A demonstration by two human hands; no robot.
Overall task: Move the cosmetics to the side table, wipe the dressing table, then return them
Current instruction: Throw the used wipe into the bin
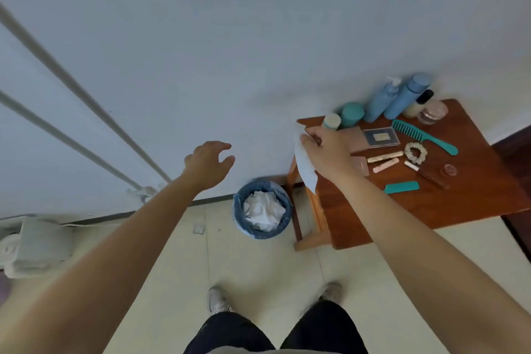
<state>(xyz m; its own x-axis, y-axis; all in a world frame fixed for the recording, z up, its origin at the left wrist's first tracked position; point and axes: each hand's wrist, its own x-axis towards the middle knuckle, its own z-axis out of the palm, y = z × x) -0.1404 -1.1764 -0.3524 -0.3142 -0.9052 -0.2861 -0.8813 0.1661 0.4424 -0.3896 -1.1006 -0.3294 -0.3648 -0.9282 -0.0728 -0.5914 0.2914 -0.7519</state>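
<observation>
A small brown wooden table (459,204) stands by the wall at the right. Cosmetics cover its far half: two tall blue bottles (398,99), a teal jar (352,114), a small pale jar (332,121), a pink jar (434,112), a clear palette case (380,137), a teal comb (422,136), a scrunchie (415,152), gold and pink tubes (385,156) and a short teal comb (401,187). My right hand (324,149) pinches a white wipe (306,167) that hangs over the table's left edge. My left hand (209,162) hovers in front of the wall, fingers loose, holding nothing.
A blue bin (263,211) lined with a bag and full of crumpled white tissues stands on the tiled floor just left of the table. White bundled cloth (34,244) lies at the far left by the wall. My feet (218,299) stand in front of the bin.
</observation>
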